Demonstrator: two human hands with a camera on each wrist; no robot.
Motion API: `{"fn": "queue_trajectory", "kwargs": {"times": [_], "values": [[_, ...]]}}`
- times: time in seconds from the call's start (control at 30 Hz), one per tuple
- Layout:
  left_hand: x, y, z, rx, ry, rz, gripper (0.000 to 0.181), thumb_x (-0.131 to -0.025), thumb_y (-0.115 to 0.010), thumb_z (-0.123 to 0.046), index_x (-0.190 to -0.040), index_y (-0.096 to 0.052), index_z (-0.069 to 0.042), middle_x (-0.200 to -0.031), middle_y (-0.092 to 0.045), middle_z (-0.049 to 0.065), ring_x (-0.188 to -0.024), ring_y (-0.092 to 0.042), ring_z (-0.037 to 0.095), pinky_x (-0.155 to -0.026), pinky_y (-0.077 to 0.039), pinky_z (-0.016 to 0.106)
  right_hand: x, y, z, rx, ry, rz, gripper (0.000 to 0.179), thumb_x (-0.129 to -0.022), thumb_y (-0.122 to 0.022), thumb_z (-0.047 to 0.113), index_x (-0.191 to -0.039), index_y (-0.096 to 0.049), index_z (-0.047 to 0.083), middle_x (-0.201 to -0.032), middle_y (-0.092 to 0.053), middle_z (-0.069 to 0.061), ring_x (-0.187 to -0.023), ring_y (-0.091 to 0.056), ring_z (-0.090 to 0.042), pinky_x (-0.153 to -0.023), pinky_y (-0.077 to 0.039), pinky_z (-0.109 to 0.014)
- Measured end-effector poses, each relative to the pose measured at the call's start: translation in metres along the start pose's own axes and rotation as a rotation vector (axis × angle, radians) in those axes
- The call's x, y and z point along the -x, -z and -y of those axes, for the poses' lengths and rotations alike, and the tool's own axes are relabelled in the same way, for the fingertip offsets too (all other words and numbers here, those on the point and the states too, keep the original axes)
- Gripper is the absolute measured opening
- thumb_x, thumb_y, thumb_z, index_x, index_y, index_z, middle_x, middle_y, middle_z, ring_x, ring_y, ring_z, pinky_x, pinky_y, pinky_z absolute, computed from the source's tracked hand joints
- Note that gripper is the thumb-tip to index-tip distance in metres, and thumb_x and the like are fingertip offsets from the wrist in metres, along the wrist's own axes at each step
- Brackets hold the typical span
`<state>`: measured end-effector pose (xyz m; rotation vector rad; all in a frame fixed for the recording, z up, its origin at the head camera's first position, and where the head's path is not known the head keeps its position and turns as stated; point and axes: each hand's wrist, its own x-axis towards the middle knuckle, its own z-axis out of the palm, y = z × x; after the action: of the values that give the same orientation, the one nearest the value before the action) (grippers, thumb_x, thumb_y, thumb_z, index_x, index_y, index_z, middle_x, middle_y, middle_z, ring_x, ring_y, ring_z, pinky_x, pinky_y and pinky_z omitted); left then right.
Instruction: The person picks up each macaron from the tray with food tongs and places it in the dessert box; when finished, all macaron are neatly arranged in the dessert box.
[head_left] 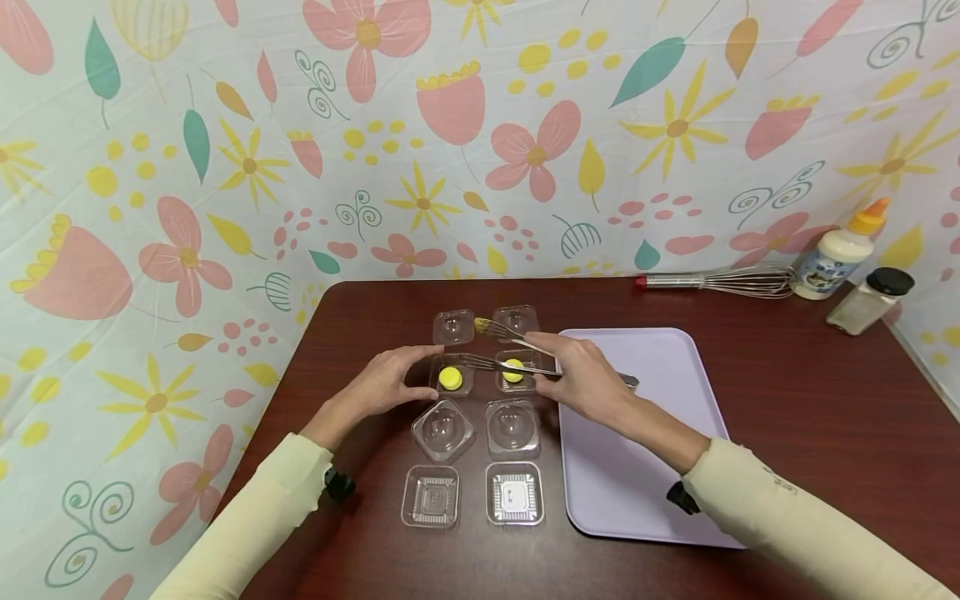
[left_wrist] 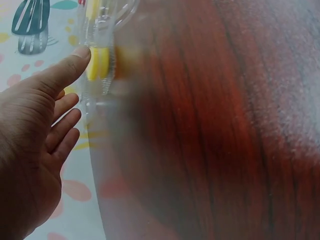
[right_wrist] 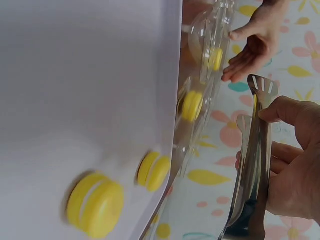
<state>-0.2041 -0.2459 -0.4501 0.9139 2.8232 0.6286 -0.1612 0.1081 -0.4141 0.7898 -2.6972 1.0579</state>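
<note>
My right hand [head_left: 588,379] grips a pair of metal tongs [right_wrist: 256,165]. Their slotted tips spread apart with nothing between them, over the two macaron-holding containers in the head view. One yellow macaron [head_left: 450,378] sits in the left clear container, another yellow macaron [head_left: 513,375] in the right one. Beside the left container, my left hand [head_left: 386,383] reaches in with thumb and fingers apart, its fingertips right at the container's edge. On the lilac tray [head_left: 630,492], the right wrist view shows a large yellow macaron [right_wrist: 96,205] and a yellow macaron [right_wrist: 153,171] nearer the rim; my right arm hides them from the head camera.
Domed clear lids lie behind the filled containers, including a back left lid [head_left: 453,327]. In front are another domed lid [head_left: 442,429] and its neighbour, then clear bases such as the front left base [head_left: 431,497]. A whisk [head_left: 720,282], squeeze bottle [head_left: 832,258] and black-capped jar [head_left: 866,304] stand back right.
</note>
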Motion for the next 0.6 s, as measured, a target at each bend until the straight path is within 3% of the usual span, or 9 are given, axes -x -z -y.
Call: {"fn": "queue_trajectory", "kwargs": {"times": [0.17,0.4,0.6], "values": [[0.000,0.004,0.000,0.011,0.003,-0.030,0.076,-0.088,-0.090,-0.031,-0.153,-0.057,-0.011,-0.152,-0.060,0.011,-0.140,-0.056,0.032,-0.114,-0.045,0.054,0.012,0.016,-0.009,-0.025,-0.047,0.001,0.061,-0.085,-0.080,-0.003,-0.144,-0.064,-0.001,-0.141,-0.067,-0.018,-0.124,-0.067,-0.036,-0.096,-0.056,-0.053],[0.003,0.010,-0.009,0.005,-0.041,-0.098,0.076,-0.088,-0.090,-0.031,-0.154,-0.057,-0.012,-0.150,-0.061,0.011,-0.138,-0.058,0.031,-0.111,-0.048,0.053,0.035,0.036,-0.023,-0.005,-0.087,-0.014,0.063,-0.085,-0.079,-0.002,-0.147,-0.063,0.002,-0.143,-0.066,-0.016,-0.096,-0.066,-0.027,-0.079,-0.051,-0.044],[0.009,0.013,-0.029,0.000,-0.137,-0.169,0.075,-0.087,-0.091,-0.028,-0.153,-0.058,-0.012,-0.147,-0.064,0.009,-0.136,-0.060,0.030,-0.109,-0.050,0.052,0.057,0.050,-0.035,0.040,-0.073,-0.035,0.060,-0.083,-0.082,-0.003,-0.141,-0.068,0.003,-0.136,-0.071,-0.016,-0.117,-0.069,-0.032,-0.085,-0.054,-0.048]]}}
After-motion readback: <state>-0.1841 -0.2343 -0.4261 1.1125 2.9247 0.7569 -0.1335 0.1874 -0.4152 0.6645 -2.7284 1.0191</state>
